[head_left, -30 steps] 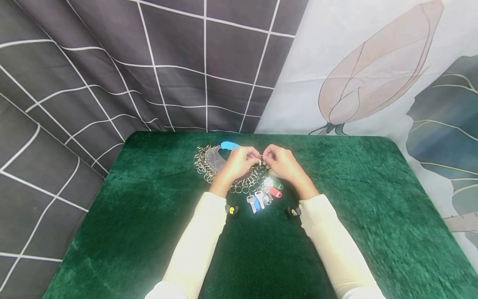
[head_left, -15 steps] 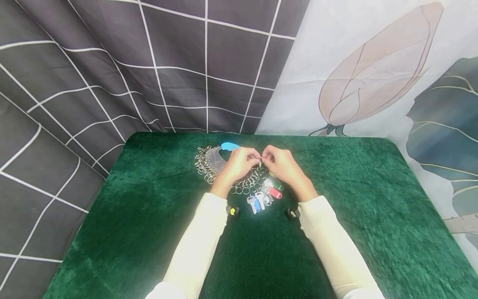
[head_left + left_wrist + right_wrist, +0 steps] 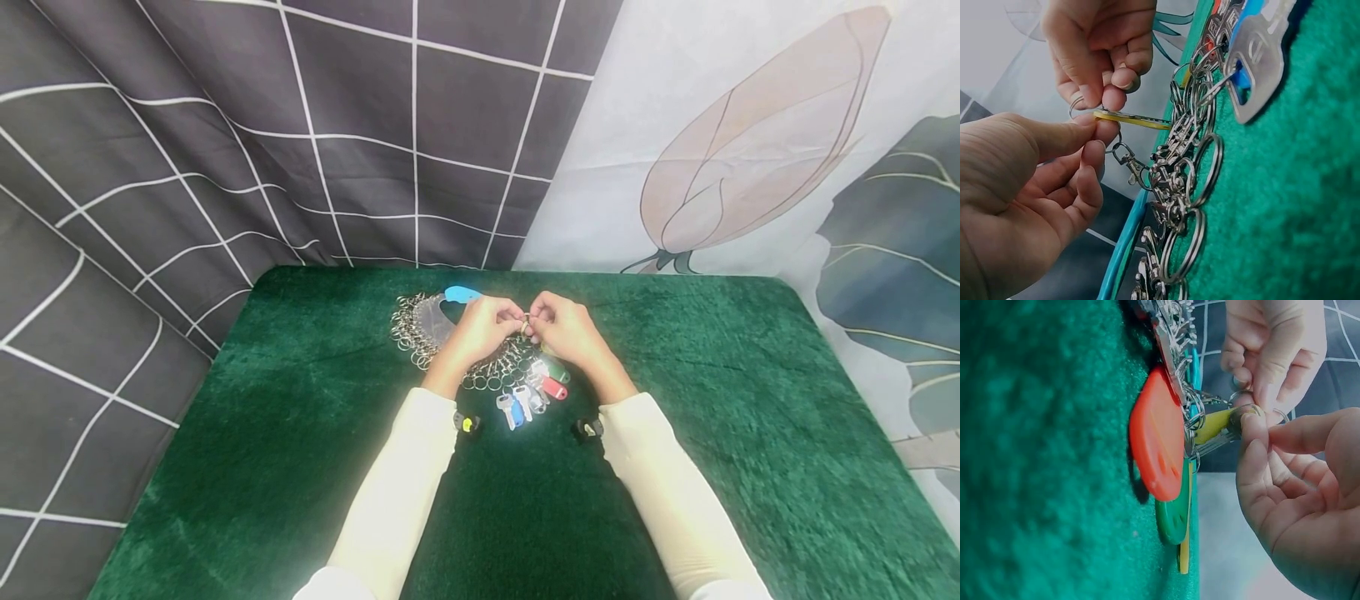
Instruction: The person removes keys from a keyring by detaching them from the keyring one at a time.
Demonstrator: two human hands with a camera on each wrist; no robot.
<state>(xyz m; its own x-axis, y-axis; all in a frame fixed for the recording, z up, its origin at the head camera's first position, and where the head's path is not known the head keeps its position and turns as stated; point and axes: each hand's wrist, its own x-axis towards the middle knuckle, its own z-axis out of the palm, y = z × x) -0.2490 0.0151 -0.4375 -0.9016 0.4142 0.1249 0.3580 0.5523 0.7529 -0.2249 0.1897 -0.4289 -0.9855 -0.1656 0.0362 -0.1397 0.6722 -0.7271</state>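
In the head view my left hand (image 3: 480, 329) and right hand (image 3: 566, 329) meet fingertip to fingertip over the key rings. Between them both hands pinch a small metal key ring (image 3: 1282, 415), partly hidden by fingers. A key with a yellow tag (image 3: 1135, 120) extends from the fingertips toward the pile. Its metal blade (image 3: 1213, 447) shows beside the tag in the right wrist view. From the left fingertips a swivel clasp (image 3: 1130, 164) hangs, linked toward the other clasps. Several empty split rings (image 3: 1180, 247) lie fanned out on the green cloth.
Tagged keys lie nearer the body: a blue tag (image 3: 517, 411), a red tag (image 3: 1159, 434) and a green tag (image 3: 1174, 515). A bright blue piece (image 3: 461, 293) sits behind the left hand. The green cloth (image 3: 750, 400) covers the table; patterned curtains (image 3: 360, 125) hang behind it.
Both hands stay in nearly the same place. The right fingertips shift slightly at the ring, and the yellow-tagged key turns a little between the hands.
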